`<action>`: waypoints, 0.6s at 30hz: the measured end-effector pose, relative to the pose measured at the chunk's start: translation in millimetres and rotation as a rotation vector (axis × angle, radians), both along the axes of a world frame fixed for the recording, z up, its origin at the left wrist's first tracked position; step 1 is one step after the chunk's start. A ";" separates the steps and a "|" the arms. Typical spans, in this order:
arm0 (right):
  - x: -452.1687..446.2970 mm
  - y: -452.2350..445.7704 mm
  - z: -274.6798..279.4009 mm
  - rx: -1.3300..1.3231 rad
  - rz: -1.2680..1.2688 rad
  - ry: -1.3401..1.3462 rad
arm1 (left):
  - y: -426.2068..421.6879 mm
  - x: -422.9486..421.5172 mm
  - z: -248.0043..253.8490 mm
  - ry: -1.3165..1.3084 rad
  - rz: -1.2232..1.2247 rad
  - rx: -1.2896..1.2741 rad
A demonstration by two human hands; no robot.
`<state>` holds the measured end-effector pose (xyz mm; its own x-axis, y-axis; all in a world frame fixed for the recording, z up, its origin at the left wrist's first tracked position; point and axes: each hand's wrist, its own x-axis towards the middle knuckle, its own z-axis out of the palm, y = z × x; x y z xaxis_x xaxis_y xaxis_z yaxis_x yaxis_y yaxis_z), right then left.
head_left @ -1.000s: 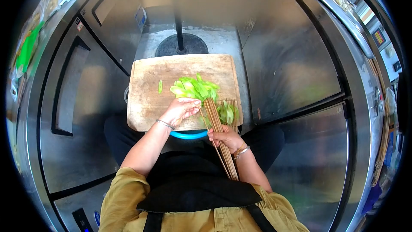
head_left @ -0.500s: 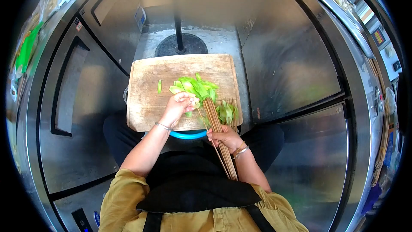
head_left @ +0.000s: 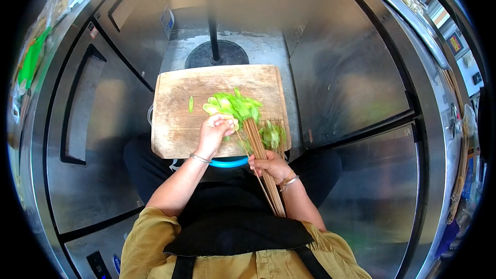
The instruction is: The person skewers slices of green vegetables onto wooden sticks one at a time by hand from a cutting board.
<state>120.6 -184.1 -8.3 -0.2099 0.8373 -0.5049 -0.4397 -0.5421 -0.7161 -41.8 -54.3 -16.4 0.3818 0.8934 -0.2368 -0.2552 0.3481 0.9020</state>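
Observation:
My right hand [head_left: 271, 165] is wrapped round a thick bundle of wooden skewers [head_left: 259, 142], with one skewer [head_left: 249, 156] set apart from the rest and slanting towards my other hand. My left hand [head_left: 216, 129] pinches a pale green vegetable slice [head_left: 236, 124] at that skewer's tip; whether the tip has gone through cannot be made out. Just beyond my fingers lies a heap of thin green vegetable slices [head_left: 233, 104] on the wooden cutting board [head_left: 175, 129]. Beside the bundle, several skewers with green slices on them [head_left: 272, 134] rest on the board's right side.
A lone green slice [head_left: 190, 104] lies on the board's left. Under the near edge shows a blue rim [head_left: 230, 163]. Steel cabinets [head_left: 351, 67] stand close on both sides, and a pole on a round black base [head_left: 217, 54] stands behind the board.
My left hand has shifted very slightly, still pinching the slice at the skewer's tip. My right hand keeps the bundle in nearly the same place.

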 end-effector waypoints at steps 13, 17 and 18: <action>-0.9 -0.2 -2.0 0.013 -0.008 -0.014 | -14.0 4.7 0.0 0.016 0.067 0.147; -0.8 0.0 -0.4 0.008 -0.013 -0.023 | -37.0 7.0 3.5 0.044 -0.023 -0.042; -1.0 0.2 0.3 0.009 -0.014 -0.028 | -42.2 7.0 3.3 0.073 -0.034 -0.111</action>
<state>119.6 -183.9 -8.0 -0.1836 0.8448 -0.5026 -0.4271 -0.5291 -0.7333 -34.9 -96.5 -13.1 0.3897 0.8467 -0.3622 -0.1763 0.4546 0.8731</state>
